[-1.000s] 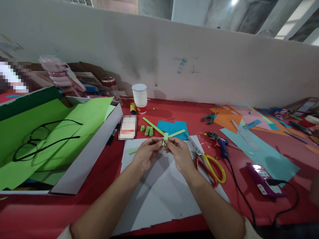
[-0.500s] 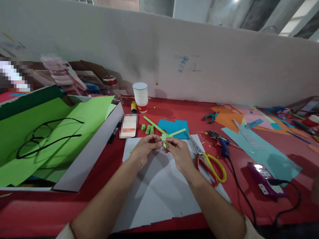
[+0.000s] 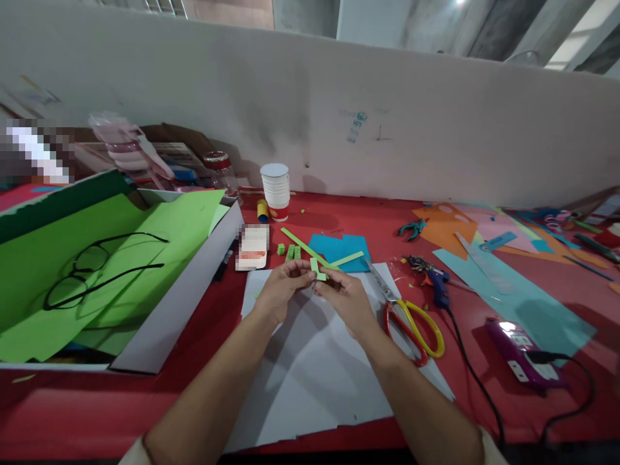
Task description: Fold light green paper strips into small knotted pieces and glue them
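Note:
A small folded light green paper strip point(image 3: 317, 270) is pinched between my two hands above the white paper point(image 3: 310, 361). My left hand point(image 3: 285, 287) grips its left side with thumb and fingertips. On its right side, my right hand point(image 3: 346, 294) has its thumb and index finger closed on the strip. Just beyond the hands lie a long green strip point(image 3: 303, 244), a shorter green strip point(image 3: 349, 259) on blue paper point(image 3: 334, 244), and several small folded green pieces point(image 3: 293, 252). Scissors with red and yellow handles point(image 3: 404, 310) rest right of my right hand.
An open box point(image 3: 188, 290) with green sheets and glasses point(image 3: 80, 284) stands left. Paper cups point(image 3: 275, 192) are behind. Right are a glue gun point(image 3: 438, 285), teal pliers point(image 3: 413, 229), coloured paper point(image 3: 523, 303), a purple device point(image 3: 523, 355) and cables.
The fingers have shifted slightly on the green strip, which now shows one upright part and one flat part. The whole view has moved a little.

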`<state>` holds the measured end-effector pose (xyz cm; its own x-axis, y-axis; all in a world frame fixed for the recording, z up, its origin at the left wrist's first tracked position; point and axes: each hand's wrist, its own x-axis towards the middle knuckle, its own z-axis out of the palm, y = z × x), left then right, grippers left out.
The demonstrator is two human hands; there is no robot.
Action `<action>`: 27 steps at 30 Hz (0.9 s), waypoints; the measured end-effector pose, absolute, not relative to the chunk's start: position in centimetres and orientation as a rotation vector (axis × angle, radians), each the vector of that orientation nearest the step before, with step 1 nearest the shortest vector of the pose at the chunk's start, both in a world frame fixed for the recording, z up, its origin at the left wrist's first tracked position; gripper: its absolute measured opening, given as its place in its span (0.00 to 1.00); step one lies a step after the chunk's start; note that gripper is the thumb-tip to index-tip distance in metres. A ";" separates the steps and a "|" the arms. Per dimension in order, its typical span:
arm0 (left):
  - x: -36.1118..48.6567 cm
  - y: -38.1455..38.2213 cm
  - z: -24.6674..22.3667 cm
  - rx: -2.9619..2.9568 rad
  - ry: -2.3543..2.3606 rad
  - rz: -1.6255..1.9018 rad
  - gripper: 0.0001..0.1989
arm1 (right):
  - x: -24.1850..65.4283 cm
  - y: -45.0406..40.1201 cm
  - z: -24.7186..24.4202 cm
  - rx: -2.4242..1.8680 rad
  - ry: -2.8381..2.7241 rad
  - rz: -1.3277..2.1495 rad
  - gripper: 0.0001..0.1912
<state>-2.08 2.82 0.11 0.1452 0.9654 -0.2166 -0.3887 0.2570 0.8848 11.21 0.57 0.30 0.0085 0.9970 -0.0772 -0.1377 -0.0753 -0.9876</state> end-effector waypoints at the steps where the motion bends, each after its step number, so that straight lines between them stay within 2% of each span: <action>1: -2.0 2.8 0.1 0.775 0.943 1.142 0.14 | 11.1 0.5 0.3 -1.180 -1.032 1.320 0.17; 5: -1.5 2.6 -0.2 0.778 0.992 1.219 0.14 | 10.7 0.6 -0.2 -1.200 -0.976 1.305 0.11; 11: -1.1 2.5 -0.4 0.746 0.987 1.273 0.18 | 10.8 0.9 -0.5 -1.195 -0.946 1.300 0.08; 22: -1.7 2.3 0.7 0.854 0.975 1.070 0.12 | 11.1 1.1 -0.4 -1.151 -0.917 1.332 0.09; 27: -1.8 2.3 0.6 0.940 1.015 1.011 0.08 | 11.1 0.9 -0.4 -1.260 -1.047 1.201 0.09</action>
